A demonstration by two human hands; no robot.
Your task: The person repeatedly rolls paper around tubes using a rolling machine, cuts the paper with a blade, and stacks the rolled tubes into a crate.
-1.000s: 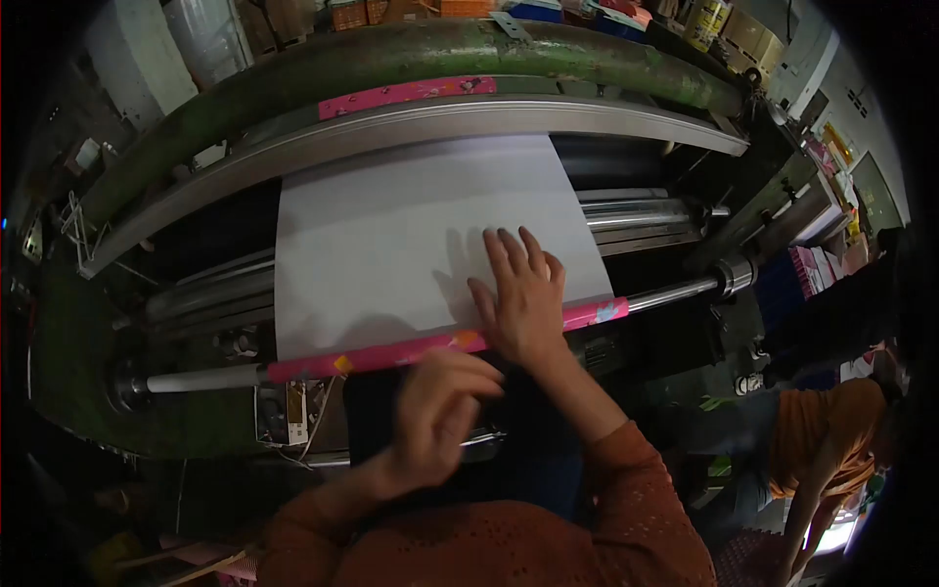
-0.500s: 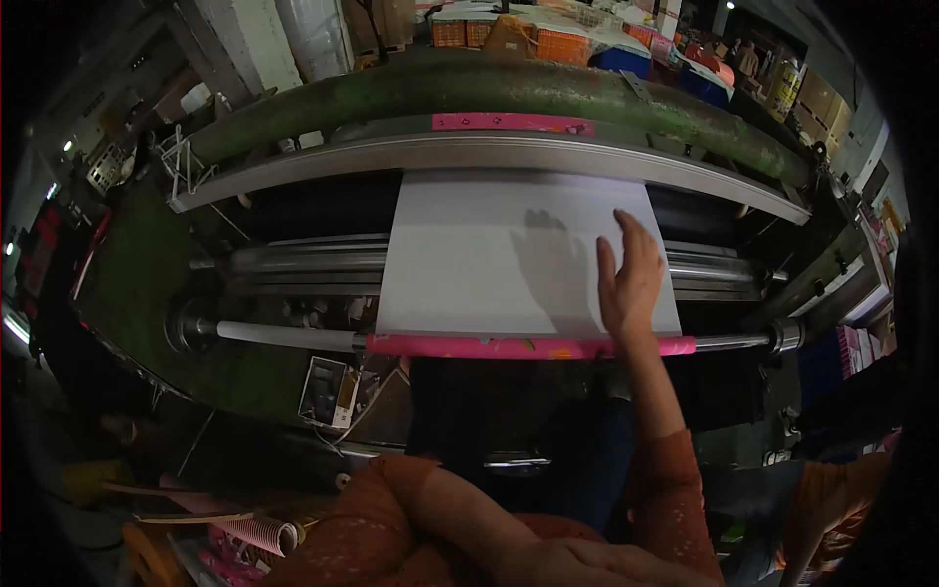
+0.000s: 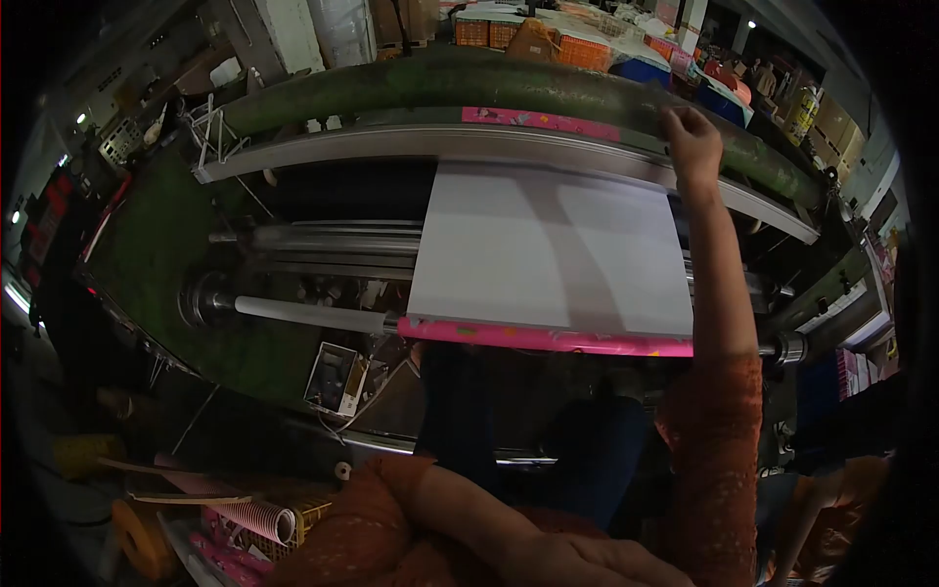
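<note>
My right hand [image 3: 694, 147] is raised over the right part of the metal crossbar [image 3: 391, 143], in front of the green roller [image 3: 391, 90]. Its fingers are curled in a pinch; a dim, blurred shape shows at the fingertips, too unclear to name. Below lies a white sheet [image 3: 489, 245], stretched from the crossbar down to a pink patterned roll [image 3: 548, 338] on a shaft. The shadow of my arm falls across the sheet. My left forearm crosses my body, and my left hand [image 3: 611, 563] is low at the bottom edge, its fingers mostly out of sight.
A small open box [image 3: 335, 380] sits left of my legs. Pink patterned material [image 3: 538, 122] shows behind the crossbar. At lower left are a ribbed tube [image 3: 272, 520] and a yellow basket [image 3: 311, 514]. Another person's orange sleeve [image 3: 851, 489] is at lower right. Orange crates [image 3: 584, 51] stand at the back.
My right hand has moved up and right, from above the white sheet to the crossbar and green roller, and its spread fingers have closed. The view has shifted slightly.
</note>
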